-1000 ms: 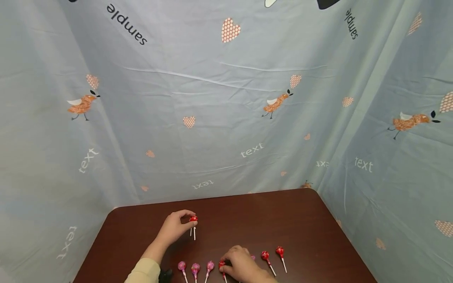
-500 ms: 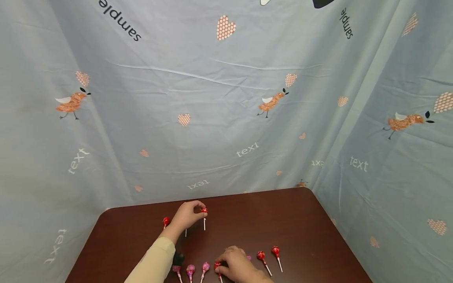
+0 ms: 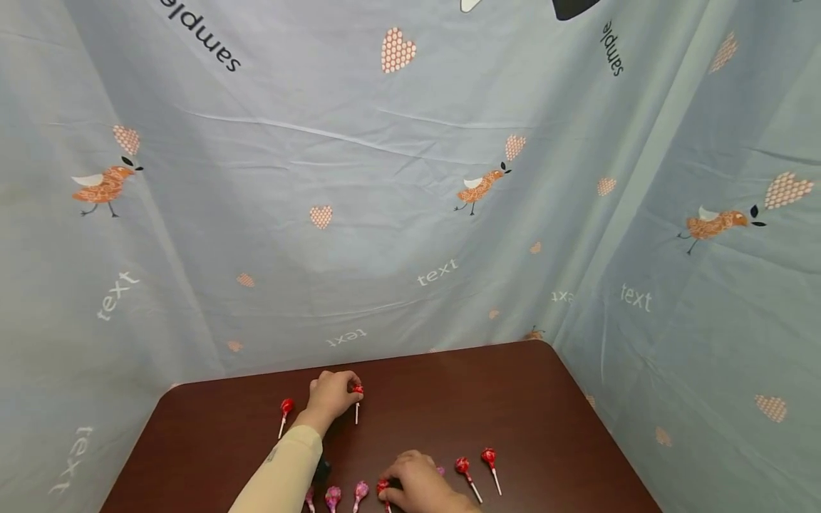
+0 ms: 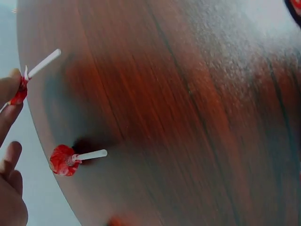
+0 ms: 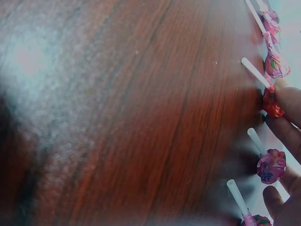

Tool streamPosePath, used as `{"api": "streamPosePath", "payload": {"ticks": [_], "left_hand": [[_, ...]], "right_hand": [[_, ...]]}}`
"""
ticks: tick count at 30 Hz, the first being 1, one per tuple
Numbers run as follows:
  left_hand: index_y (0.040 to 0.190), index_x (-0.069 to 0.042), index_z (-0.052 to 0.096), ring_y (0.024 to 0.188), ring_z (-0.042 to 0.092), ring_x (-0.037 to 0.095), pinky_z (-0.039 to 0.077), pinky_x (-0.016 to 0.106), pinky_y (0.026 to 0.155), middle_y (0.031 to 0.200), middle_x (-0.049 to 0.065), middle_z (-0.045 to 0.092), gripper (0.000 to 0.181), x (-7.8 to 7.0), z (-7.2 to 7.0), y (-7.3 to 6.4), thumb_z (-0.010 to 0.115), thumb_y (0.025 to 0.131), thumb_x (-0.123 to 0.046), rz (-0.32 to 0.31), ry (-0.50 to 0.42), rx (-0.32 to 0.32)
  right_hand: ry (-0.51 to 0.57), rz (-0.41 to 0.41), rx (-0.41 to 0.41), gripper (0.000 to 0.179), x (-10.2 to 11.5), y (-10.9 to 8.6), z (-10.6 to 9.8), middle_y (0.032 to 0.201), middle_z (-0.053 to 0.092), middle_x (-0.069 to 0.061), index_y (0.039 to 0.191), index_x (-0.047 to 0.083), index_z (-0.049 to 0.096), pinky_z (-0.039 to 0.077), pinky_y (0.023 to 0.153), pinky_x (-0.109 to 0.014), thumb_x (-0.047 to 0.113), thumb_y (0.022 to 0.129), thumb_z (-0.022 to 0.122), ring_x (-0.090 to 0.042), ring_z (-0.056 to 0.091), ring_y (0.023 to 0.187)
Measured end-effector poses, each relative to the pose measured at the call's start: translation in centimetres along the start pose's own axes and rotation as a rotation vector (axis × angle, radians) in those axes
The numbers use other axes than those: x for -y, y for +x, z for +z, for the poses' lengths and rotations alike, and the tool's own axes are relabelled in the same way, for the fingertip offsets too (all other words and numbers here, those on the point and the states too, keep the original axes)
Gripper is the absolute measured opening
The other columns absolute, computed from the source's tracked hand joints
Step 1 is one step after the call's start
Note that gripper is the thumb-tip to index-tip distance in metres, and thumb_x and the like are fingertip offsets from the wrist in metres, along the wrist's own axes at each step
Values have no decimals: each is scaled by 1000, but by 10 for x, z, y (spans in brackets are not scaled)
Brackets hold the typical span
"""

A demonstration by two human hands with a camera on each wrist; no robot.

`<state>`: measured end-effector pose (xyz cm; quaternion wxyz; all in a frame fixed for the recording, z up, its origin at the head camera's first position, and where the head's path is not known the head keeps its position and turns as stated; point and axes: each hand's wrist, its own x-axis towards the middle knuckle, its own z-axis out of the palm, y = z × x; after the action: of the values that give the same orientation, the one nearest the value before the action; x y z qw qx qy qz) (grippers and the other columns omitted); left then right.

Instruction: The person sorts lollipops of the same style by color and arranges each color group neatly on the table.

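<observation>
My left hand, reaching to the far side of the table, pinches a red-wrapped lollipop by its head, white stick pointing down towards me. In the left wrist view that lollipop is between thumb and finger, and another red lollipop lies near the hand. A further red lollipop lies left of the hand. Near the front, my right hand pinches a red lollipop around its head. Pink lollipops lie on either side of it, one mostly hidden by the hand.
Two red lollipops, a nearer one and a farther one, lie right of my right hand. Pink lollipops line the front left. A dark object shows beside the left sleeve. Patterned cloth hangs behind the brown table.
My left hand has moved right and slightly farther away with its red lollipop, uncovering the red lollipop at left. The right hand keeps its place and grip. The head view has shifted a little.
</observation>
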<state>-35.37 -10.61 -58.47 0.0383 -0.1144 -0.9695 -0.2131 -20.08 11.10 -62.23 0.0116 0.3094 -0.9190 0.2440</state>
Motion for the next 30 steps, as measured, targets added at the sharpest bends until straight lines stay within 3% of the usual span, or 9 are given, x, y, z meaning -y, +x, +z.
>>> {"api": "streamPosePath", "payload": {"ticks": [7,12,19,26,30], "left_hand": [[100,-17,72,104,51,37,33,55,86,91,-2,68,23,7,6,-4,83,81,-25,-40,41,25],[101,-15,73,101,52,38,33,56,86,90,1,67,25,8,10,-7,83,81,-25,-38,29,4],[100,-17,72,100,52,36,34,56,86,87,-1,66,24,9,14,-8,83,81,-26,-58,37,18],[100,-19,72,99,51,35,34,55,86,87,-2,66,24,11,19,-4,83,80,-28,-67,63,26],[99,-19,72,97,51,34,34,55,86,85,-3,66,24,11,20,-3,83,80,-27,-70,60,24]], "right_hand": [[19,37,35,17,2,2,4,98,68,20,100,26,78,44,77,-39,38,87,76,-11,55,107],[11,32,20,18,1,4,4,100,68,20,100,26,78,44,79,-39,38,87,75,-12,56,107],[44,72,77,16,3,4,1,92,65,22,100,26,78,42,76,-35,34,87,77,-5,52,98],[-9,23,33,15,4,6,1,91,66,20,97,26,79,41,72,-31,35,85,78,-5,53,94],[25,61,68,17,2,9,-5,93,66,22,101,26,79,42,76,-33,34,86,77,-4,53,97]]}}
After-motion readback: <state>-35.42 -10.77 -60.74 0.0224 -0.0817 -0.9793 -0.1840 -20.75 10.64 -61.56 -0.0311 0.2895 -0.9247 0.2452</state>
